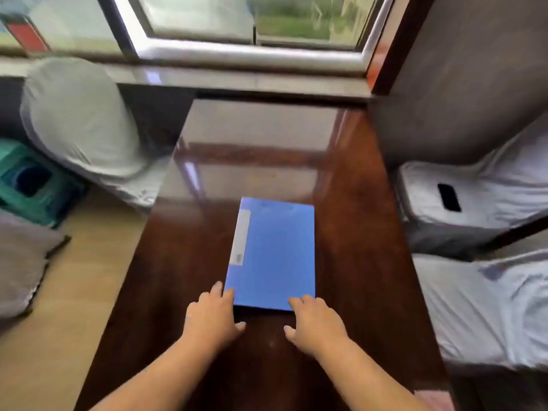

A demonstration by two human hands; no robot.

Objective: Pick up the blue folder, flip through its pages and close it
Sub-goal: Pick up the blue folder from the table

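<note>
A closed blue folder (274, 252) with a grey label strip down its left side lies flat on the dark glossy wooden table (355, 262). My left hand (212, 314) rests at the folder's near left corner, fingertips touching its edge. At the near right corner lies my right hand (315, 318), fingertips on the cover. Both hands have their fingers spread and neither grips the folder.
A window with a metal frame (246, 54) stands beyond the table's far end. White-covered chairs sit at the left (80, 120) and right (474, 197); a black phone (449, 197) lies on the right one. A green bin (32, 182) stands on the floor at the left.
</note>
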